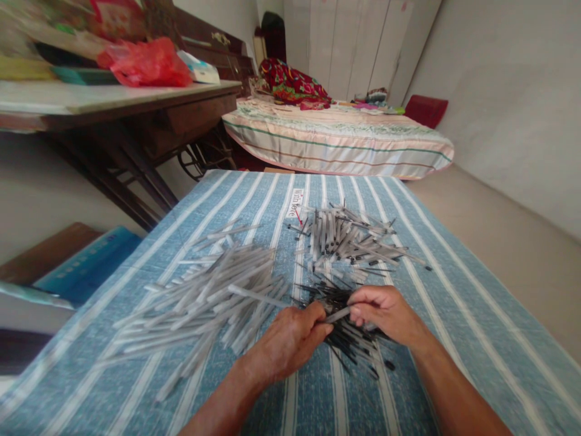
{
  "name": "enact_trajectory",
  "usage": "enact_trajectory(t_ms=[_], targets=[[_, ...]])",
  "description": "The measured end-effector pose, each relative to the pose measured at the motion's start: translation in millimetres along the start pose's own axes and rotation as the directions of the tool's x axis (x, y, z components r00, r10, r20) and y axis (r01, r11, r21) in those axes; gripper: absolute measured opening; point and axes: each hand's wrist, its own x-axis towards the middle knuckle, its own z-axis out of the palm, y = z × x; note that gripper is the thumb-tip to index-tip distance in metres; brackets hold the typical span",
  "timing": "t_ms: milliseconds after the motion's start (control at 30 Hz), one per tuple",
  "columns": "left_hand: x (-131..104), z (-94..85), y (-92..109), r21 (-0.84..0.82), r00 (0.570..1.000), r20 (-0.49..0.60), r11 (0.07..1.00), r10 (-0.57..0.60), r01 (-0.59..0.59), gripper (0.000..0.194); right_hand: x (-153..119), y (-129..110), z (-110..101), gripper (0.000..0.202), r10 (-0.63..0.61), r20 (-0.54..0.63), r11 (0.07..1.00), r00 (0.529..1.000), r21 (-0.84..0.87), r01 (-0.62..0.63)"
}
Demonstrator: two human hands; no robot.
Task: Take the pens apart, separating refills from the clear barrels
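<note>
My left hand (297, 330) is closed, thumb and fingers pinching one end of a pale translucent plastic tube (338, 314) that resembles a pen barrel. The fingers of my right hand (381, 312) pinch the tube's other end. Whether a thin black rod is inside it, I cannot tell. Under and around both hands lies a heap of thin black rods (351, 342), like pen refills. To the left spreads a large pile of translucent tubes (218, 297). Beyond my right hand is a pile of shorter-looking translucent pieces with black ends (340, 233).
A blue striped cloth (454, 315) covers the table. On the left stands a sewing-machine table (136, 100) bearing a red plastic bag (147, 60). Below it is a blue box (86, 266). A bed (340, 136) stands beyond the table, with a wall on the right.
</note>
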Motion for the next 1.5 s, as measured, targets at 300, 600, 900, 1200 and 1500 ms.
enact_trajectory(t_ms=[300,600,900,1200,1500], targets=[[0.8,3.9,-8.9,-0.045,1.000,-0.008,0.999,0.022,-0.022,0.021,0.1,2.1,-0.9,0.025,0.041,0.011,0.997,0.999,0.065,-0.041],[1.3,1.7,-11.7,-0.081,0.998,-0.059,0.997,0.011,-0.016,0.022,1.9,0.4,0.5,0.029,0.024,-0.030,0.999,0.999,-0.038,-0.025],[1.6,1.2,-8.2,-0.065,0.999,-0.037,0.998,0.023,-0.026,0.023,1.9,1.9,2.9,0.029,0.041,-0.029,0.999,0.999,0.005,-0.041],[2.2,3.9,-11.9,-0.081,0.998,-0.060,0.996,0.020,-0.025,0.023,2.9,2.6,3.8,0.031,0.062,-0.025,0.998,0.998,0.006,-0.062],[1.7,2.8,-10.4,-0.096,0.999,-0.047,0.995,0.018,-0.022,0.024,2.9,4.1,3.7,0.024,0.079,-0.035,0.996,0.996,0.046,-0.078]])
